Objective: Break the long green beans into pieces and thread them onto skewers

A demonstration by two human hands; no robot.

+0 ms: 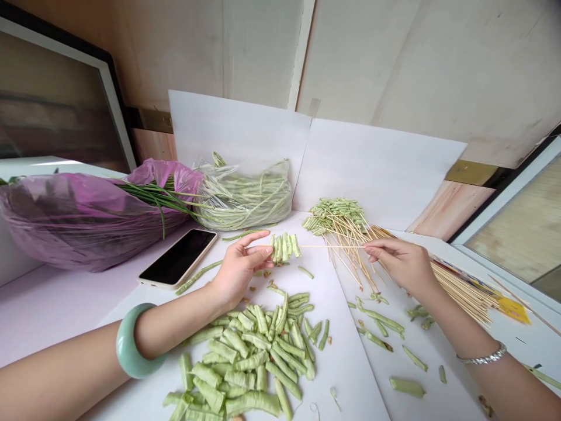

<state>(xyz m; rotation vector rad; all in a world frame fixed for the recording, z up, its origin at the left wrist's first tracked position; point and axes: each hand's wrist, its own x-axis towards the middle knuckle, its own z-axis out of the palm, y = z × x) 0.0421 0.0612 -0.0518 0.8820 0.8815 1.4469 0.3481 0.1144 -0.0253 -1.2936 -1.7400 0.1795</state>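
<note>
Several short green bean pieces [284,247] sit side by side on a thin wooden skewer [331,247], which lies level above the table. My left hand [241,263] pinches the left end of this row between thumb and fingers. Farther right, my right hand [401,260] is closed on the bare end of the skewer. Below my left hand spreads a heap of cut green bean pieces [249,351]. Beyond my right hand lies a pile of bean-loaded skewers [335,216], their bare sticks pointing toward me.
A phone [179,257] lies left of my left hand. Behind it are a purple bag [87,216] with green stalks and a clear bag of long beans [249,196]. Bare skewers [464,292] and bean scraps [381,321] lie at the right. White boards [372,169] stand behind.
</note>
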